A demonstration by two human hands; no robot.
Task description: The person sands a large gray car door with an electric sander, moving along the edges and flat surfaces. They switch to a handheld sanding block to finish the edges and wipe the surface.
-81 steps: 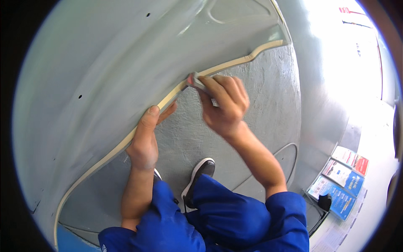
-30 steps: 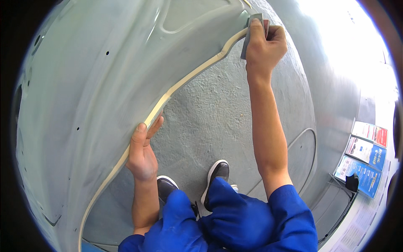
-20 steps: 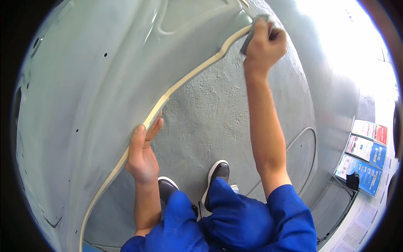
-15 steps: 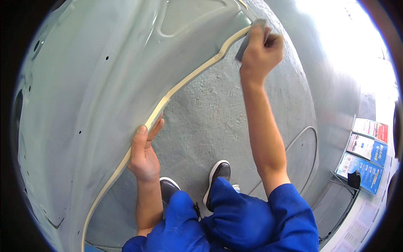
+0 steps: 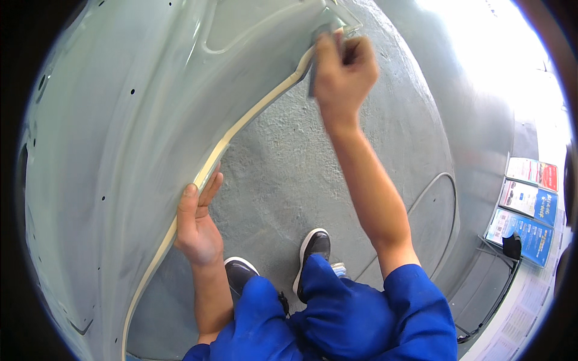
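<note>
A large pale grey-green car body panel (image 5: 156, 114) fills the left side, with a cream strip (image 5: 259, 107) running along its curved edge. My left hand (image 5: 200, 225) grips that edge, thumb on the strip and fingers behind the panel. At the panel's far corner, my right hand (image 5: 346, 81) is closed on a flat grey pad (image 5: 314, 69), pressed or held close against the edge. Motion blurs this hand and the pad, so I cannot tell how firmly they touch. A small reddish bit shows by its fingers.
Below lies a grey floor (image 5: 289, 174), with a thin hose or cable (image 5: 442, 180) curving across it at right. My shoes (image 5: 314, 246) stand near the bottom. A rack of printed leaflets (image 5: 524, 207) is at the far right, beside a dark metal frame (image 5: 487, 301).
My right hand has moved left and slightly nearer along the panel edge with the pad. The panel and my left hand sit a little further left in view; the left grip is unchanged.
</note>
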